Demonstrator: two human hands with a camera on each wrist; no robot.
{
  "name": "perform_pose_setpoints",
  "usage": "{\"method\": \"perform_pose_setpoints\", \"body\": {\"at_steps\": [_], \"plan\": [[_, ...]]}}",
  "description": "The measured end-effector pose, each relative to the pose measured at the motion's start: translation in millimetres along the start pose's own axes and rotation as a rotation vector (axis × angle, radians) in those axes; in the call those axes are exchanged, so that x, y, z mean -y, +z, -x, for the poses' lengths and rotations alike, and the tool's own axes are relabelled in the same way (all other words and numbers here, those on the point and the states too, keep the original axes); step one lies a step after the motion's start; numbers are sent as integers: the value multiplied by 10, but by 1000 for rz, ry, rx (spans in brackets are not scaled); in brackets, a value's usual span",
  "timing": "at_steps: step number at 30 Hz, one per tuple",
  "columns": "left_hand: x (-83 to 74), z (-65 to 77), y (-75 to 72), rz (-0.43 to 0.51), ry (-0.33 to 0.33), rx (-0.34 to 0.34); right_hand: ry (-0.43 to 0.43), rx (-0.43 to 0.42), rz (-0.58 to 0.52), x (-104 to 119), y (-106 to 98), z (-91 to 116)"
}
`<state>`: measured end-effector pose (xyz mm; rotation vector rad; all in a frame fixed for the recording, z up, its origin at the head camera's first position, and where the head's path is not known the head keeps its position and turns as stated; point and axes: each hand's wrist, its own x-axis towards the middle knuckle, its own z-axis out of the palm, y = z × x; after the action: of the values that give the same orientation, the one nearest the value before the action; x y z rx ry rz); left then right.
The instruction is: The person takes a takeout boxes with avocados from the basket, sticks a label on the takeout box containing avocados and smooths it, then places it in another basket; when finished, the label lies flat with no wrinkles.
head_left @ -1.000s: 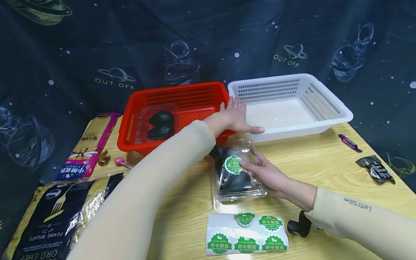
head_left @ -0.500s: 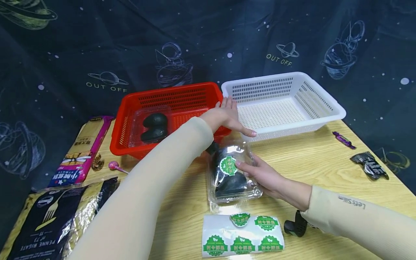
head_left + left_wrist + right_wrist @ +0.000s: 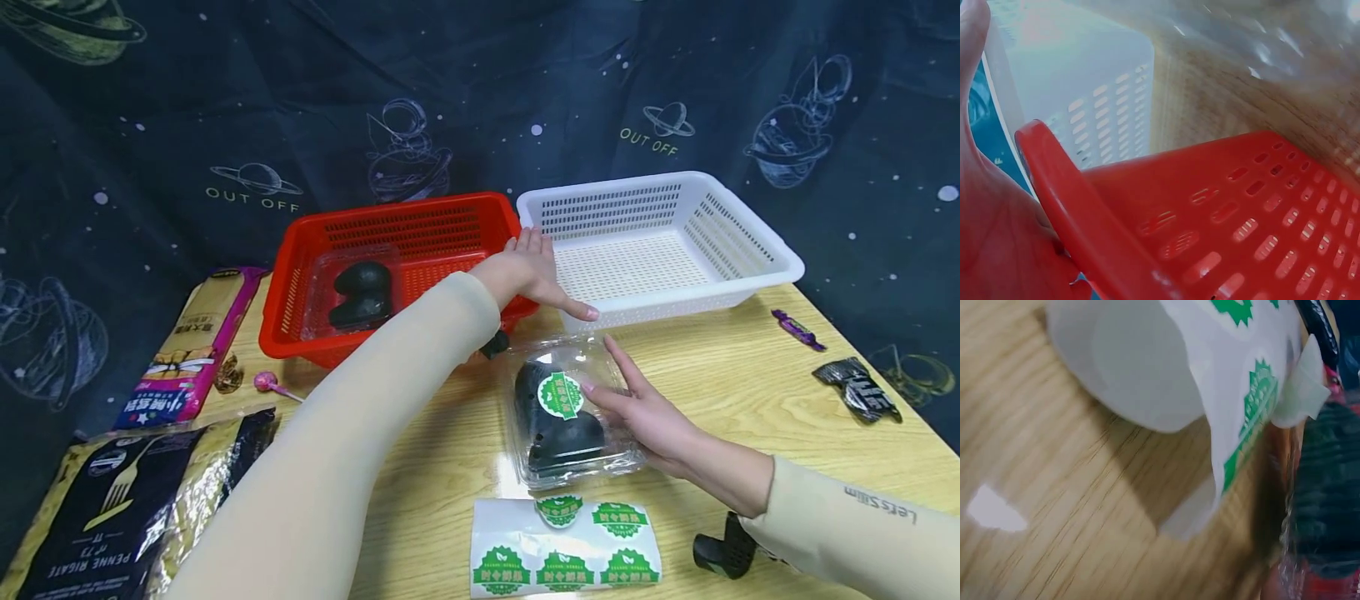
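My right hand [image 3: 652, 417] grips the right side of a clear plastic clamshell box [image 3: 517, 467], its thumb on the lid near a round green-and-white sticker [image 3: 560, 396]. Inside are dark, avocado-like fruits [image 3: 573, 433]. In the right wrist view, part of a dark fruit [image 3: 1329, 487] shows at the right edge. My left hand [image 3: 532, 271] is stretched out at the red basket's [image 3: 330, 343] right corner, fingers straight. The left wrist view shows its palm [image 3: 997, 219] against the red rim [image 3: 1060, 169]. Another clear box with two dark fruits [image 3: 363, 292] lies in the red basket.
A white basket [image 3: 757, 287] stands beside the red one. A sticker roll [image 3: 517, 515] lies in front of the box. Pasta bags [image 3: 127, 500] [image 3: 195, 342] and a lollipop [image 3: 266, 382] are left; wrapped candies [image 3: 798, 330] [image 3: 858, 390] lie right. A dark curtain [image 3: 480, 83] hangs behind.
My right hand has brought the box a little to the right and nearer to the sticker roll. My left hand stays at the basket corner. The head view has shifted slightly.
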<state>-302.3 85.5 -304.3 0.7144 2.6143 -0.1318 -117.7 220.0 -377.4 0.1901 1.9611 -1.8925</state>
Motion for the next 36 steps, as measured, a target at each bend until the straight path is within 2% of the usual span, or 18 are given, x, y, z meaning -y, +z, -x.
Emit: {"method": "perform_pose_setpoints", "body": {"at_steps": [6, 12, 15, 19, 23, 28, 32, 36], "plan": [[1, -13, 9, 30, 3, 6, 26, 56, 71, 130, -307, 241], [1, -27, 26, 42, 9, 1, 53, 167, 30, 388, -845, 503], [-1, -24, 46, 36, 8, -17, 53, 164, 13, 557, -1121, 564], [-17, 7, 60, 30, -4, -35, 36, 94, -31, 840, -1421, 526], [-15, 46, 78, 36, -15, -33, 19, 59, -80, 1170, -1629, 350], [-1, 72, 104, 53, -14, -41, 29, 25, -98, 1552, -1722, -39], [-7, 69, 120, 62, -12, -49, 64, -10, 69, 1774, -1677, -428], [-10, 53, 133, 46, -15, -51, 117, 9, 238, 1890, -1580, -792]]}}
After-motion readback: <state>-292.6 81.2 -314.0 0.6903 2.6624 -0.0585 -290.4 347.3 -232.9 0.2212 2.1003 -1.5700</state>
